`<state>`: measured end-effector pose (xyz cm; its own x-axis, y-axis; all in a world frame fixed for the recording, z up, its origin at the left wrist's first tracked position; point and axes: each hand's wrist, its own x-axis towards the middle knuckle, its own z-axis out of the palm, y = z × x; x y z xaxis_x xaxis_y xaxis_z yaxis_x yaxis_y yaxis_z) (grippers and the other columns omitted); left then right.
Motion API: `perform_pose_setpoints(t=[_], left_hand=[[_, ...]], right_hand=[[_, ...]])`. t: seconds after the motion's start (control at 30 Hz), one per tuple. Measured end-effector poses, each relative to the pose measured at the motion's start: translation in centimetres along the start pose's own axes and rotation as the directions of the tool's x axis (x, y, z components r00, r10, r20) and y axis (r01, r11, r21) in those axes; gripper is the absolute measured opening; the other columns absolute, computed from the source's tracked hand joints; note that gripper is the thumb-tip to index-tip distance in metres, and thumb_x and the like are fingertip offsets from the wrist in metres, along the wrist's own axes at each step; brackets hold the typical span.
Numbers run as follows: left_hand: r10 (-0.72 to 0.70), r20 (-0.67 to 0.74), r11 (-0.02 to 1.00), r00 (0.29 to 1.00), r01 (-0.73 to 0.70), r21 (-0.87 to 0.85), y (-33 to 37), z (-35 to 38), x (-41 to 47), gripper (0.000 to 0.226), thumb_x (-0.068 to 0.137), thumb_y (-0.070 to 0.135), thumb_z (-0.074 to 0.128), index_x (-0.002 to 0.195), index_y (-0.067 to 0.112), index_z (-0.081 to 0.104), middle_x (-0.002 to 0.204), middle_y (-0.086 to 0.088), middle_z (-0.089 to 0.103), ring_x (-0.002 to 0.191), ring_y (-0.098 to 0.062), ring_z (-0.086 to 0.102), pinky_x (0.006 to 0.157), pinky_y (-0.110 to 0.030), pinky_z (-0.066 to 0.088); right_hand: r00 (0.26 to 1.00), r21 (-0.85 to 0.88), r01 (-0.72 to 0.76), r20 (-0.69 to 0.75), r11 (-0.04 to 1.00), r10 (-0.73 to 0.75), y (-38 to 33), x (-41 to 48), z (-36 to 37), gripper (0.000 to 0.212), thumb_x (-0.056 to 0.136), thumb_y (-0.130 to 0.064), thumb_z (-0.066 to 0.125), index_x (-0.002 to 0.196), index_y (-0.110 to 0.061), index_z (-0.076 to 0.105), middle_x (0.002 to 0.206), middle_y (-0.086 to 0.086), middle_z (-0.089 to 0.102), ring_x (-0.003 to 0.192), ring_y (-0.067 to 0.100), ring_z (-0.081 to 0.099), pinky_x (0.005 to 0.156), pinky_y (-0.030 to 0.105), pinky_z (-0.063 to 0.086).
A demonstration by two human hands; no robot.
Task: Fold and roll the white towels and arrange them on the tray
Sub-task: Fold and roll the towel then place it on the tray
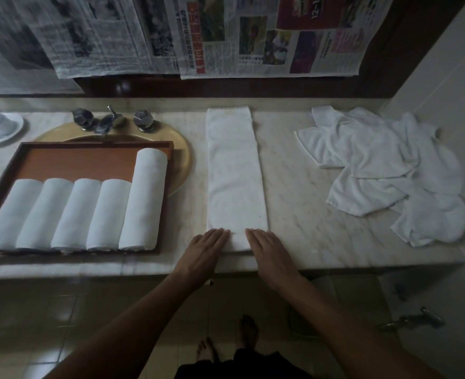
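Observation:
A white towel [235,173], folded into a long narrow strip, lies on the marble counter and runs from the back wall to the front edge. My left hand [205,251] and my right hand [266,253] lie flat with straight fingers on its near end, one at each corner. To the left, a brown wooden tray [69,157] holds several rolled white towels [72,214] side by side along its front. A heap of loose white towels [384,170] lies on the counter at the right.
The tray rests over a gold sink basin [183,157] with chrome taps [110,121] behind it. A white dish [0,127] stands at the far left. Newspaper sheets [225,36] hang on the wall behind. A tiled wall [444,91] bounds the counter's right end.

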<state>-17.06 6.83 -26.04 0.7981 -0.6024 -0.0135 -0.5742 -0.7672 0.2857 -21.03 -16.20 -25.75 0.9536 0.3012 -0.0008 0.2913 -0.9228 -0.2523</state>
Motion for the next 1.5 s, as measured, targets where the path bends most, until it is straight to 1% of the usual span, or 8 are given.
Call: perform_pose_setpoints(t=[0.43, 0.63, 0.9, 1.1, 1.2, 1.3, 1.4, 1.5], left_hand=[[-0.161, 0.047, 0.925, 0.986, 0.167, -0.340, -1.1, -2.5, -1.7, 0.034, 0.094, 0.028, 0.073, 0.128, 0.026, 0.070, 0.120, 0.008, 0.061, 0.108, -0.013, 0.053, 0.090, -0.029, 0.046], [-0.411, 0.170, 0.689, 0.896, 0.427, -0.585, -0.4, -3.4, -0.6, 0.024, 0.096, 0.033, 0.070, 0.118, 0.026, 0.063, 0.111, 0.009, 0.063, 0.095, -0.007, 0.063, 0.073, -0.028, 0.053], [-0.612, 0.129, 0.565, 0.780, 0.546, -0.619, 1.3, -3.3, 0.5, 0.009, 0.092, 0.025, 0.069, 0.093, 0.017, 0.064, 0.090, -0.003, 0.063, 0.080, -0.014, 0.059, 0.061, -0.027, 0.039], [-0.616, 0.124, 0.561, 0.778, 0.544, -0.625, 1.0, -3.3, 0.3, 0.013, 0.093, 0.032, 0.071, 0.095, 0.020, 0.068, 0.087, 0.002, 0.066, 0.083, -0.015, 0.063, 0.063, -0.026, 0.041], [-0.623, 0.008, 0.688, 0.782, 0.553, -0.470, 1.3, -3.1, 0.2, 0.028, 0.096, 0.040, 0.066, 0.114, 0.018, 0.065, 0.110, -0.003, 0.063, 0.102, -0.023, 0.062, 0.081, -0.035, 0.050], [-0.375, -0.197, 0.927, 0.906, 0.360, -0.109, 3.5, -1.5, -0.5, 0.053, 0.099, 0.036, 0.058, 0.147, 0.018, 0.045, 0.146, -0.008, 0.051, 0.133, -0.026, 0.049, 0.109, -0.047, 0.042], [-0.141, -0.083, 0.985, 0.987, 0.148, 0.091, 4.6, 0.8, -0.7, 0.080, 0.093, 0.017, 0.059, 0.162, 0.015, 0.018, 0.169, -0.012, 0.016, 0.157, -0.032, 0.014, 0.125, -0.053, 0.011], [-0.150, -0.018, 0.978, 0.989, 0.151, 0.144, 3.2, 1.2, 0.6, 0.085, 0.096, 0.017, 0.055, 0.165, 0.014, 0.005, 0.171, -0.011, -0.001, 0.158, -0.031, -0.002, 0.125, -0.055, 0.002]], right_hand=[[0.991, 0.200, -0.136, 0.018, 0.970, 0.135, 1.9, -2.0, -1.4, 0.032, 0.100, -0.014, 0.062, 0.128, -0.028, 0.068, 0.123, -0.009, 0.060, 0.112, 0.016, 0.050, 0.092, 0.035, 0.048], [0.964, 0.269, -0.252, -0.013, 0.930, 0.265, 0.7, -0.6, -2.6, 0.019, 0.101, -0.026, 0.057, 0.117, -0.028, 0.067, 0.119, -0.010, 0.062, 0.111, 0.016, 0.049, 0.090, 0.036, 0.039], [0.949, 0.139, -0.074, -0.296, 0.987, 0.113, -2.6, -2.0, -0.1, 0.040, 0.087, 0.003, 0.067, 0.123, -0.014, 0.073, 0.124, 0.008, 0.066, 0.115, 0.027, 0.058, 0.092, 0.040, 0.053], [0.991, -0.008, -0.048, -0.126, 0.999, 0.047, -2.2, -3.2, 1.7, 0.075, 0.089, 0.002, 0.054, 0.160, -0.011, 0.032, 0.165, 0.014, 0.031, 0.154, 0.035, 0.024, 0.124, 0.058, 0.021], [0.996, -0.022, -0.052, -0.078, 0.998, 0.050, -1.9, -2.1, 1.6, 0.085, 0.088, 0.000, 0.055, 0.163, -0.011, 0.019, 0.170, 0.014, 0.017, 0.158, 0.034, 0.007, 0.126, 0.058, 0.012], [0.999, -0.054, -0.029, -0.039, 0.998, 0.027, -1.2, -0.9, 1.4, 0.079, 0.095, -0.010, 0.056, 0.164, -0.011, 0.016, 0.171, 0.013, 0.014, 0.159, 0.033, 0.003, 0.125, 0.058, 0.009], [0.999, -0.078, -0.007, 0.034, 0.997, 0.010, -0.4, 0.4, 0.7, 0.078, 0.097, -0.020, 0.054, 0.164, -0.013, 0.015, 0.171, 0.011, 0.013, 0.159, 0.031, 0.000, 0.126, 0.058, 0.008], [0.992, -0.096, -0.025, 0.123, 0.995, 0.036, 0.1, 2.0, -0.2, 0.086, 0.093, -0.019, 0.052, 0.165, -0.015, 0.005, 0.173, 0.008, 0.004, 0.159, 0.027, -0.004, 0.127, 0.055, 0.000]])
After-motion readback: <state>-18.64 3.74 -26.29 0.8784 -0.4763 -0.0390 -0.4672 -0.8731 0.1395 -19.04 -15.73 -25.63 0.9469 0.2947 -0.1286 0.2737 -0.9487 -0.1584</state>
